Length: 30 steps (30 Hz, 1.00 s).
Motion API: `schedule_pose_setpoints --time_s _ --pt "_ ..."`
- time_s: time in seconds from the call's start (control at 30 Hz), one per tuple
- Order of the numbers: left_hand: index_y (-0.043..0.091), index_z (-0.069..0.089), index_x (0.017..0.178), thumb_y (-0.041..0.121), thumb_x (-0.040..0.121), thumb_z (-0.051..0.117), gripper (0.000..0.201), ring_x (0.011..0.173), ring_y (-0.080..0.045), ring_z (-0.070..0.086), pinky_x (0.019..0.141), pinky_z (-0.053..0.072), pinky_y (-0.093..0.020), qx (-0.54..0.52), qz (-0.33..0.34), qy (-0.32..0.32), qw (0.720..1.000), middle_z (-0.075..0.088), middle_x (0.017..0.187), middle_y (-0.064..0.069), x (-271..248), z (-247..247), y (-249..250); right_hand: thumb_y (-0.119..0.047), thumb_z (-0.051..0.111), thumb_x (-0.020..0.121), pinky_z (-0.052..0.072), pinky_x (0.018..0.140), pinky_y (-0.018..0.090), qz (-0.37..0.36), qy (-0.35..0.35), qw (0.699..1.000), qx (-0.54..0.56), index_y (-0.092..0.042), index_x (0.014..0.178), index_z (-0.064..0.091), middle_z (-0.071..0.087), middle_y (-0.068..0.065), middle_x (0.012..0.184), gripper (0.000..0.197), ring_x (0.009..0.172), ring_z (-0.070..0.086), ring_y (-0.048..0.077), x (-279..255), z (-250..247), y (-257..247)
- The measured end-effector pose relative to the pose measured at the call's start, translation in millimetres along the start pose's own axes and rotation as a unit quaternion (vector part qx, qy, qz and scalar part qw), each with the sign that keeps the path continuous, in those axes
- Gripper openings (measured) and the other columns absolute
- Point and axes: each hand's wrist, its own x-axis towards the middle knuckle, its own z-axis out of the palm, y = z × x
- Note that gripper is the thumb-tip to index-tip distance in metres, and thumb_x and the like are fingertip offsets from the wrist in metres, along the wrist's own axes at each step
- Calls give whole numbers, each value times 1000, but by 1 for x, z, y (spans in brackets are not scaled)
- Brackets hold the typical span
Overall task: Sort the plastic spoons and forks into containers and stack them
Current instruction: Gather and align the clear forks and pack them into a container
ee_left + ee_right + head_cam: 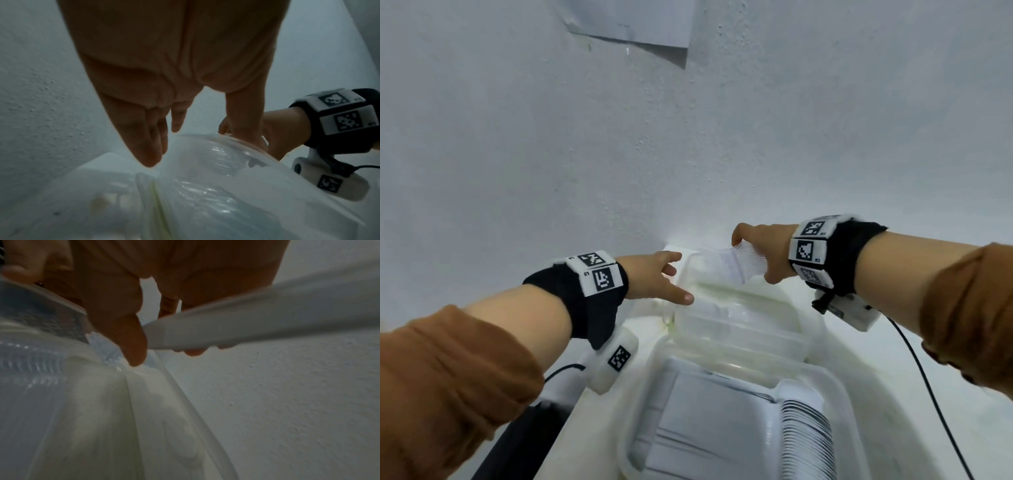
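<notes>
Cutlery is the thing to mind: your right hand (760,253) has its fingers and thumb curled round a nested bundle (736,265) of clear plastic pieces, held just over the far tub (739,329), which sits against the wall (688,137). Lower the bundle lengthwise so it lies along the tub's floor rather than across the rim, and let go only once it rests flat, or so I judge, since a tight stack like this can fan out if dropped. Your left hand (657,277) is spread, fingers nearly straight, with the thumb at the tub's left edge and gripping nothing; press lightly there so the light tub does not slide or tip as the load goes in. Nearer you, the near tub (822,380) holds a neat row of stacked pieces (804,428) along its right side, beside a pale block I cannot identify. Whether the bundle is spoons or forks cannot be told: the heads are blurred in the head view, and both wrist views are dim and smeared. What already lies in the far tub is washed out by glare, and the near tub is cut off at the bottom edge.
</notes>
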Motion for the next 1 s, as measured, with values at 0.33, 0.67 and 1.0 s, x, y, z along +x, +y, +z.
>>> schedule_pose_setpoints --time_s 0.33,0.67,1.0 --pt "25 18 148 38 81 68 85 110 -9 57 78 40 -12 -64 14 -13 998 48 132 15 2 8 0 -7 62 78 28 51 25 -26 -16 995 -96 -21 134 30 51 6 122 66 88 52 24 13 15 -7" --pt "25 19 149 33 80 69 86 111 -12 58 68 39 -9 -114 17 -10 993 50 134 11 4 12 -3 -6 66 76 36 66 32 -37 -21 993 -107 -16 133 28 51 11 119 69 88 53 27 20 26 -15" --pt "24 24 148 29 82 69 80 102 -9 55 54 42 -2 -130 31 1 991 50 132 8 3 14 -4 -14 70 77 37 62 30 -1 -64 990 -129 -9 132 31 54 10 102 67 78 48 22 27 27 -27"
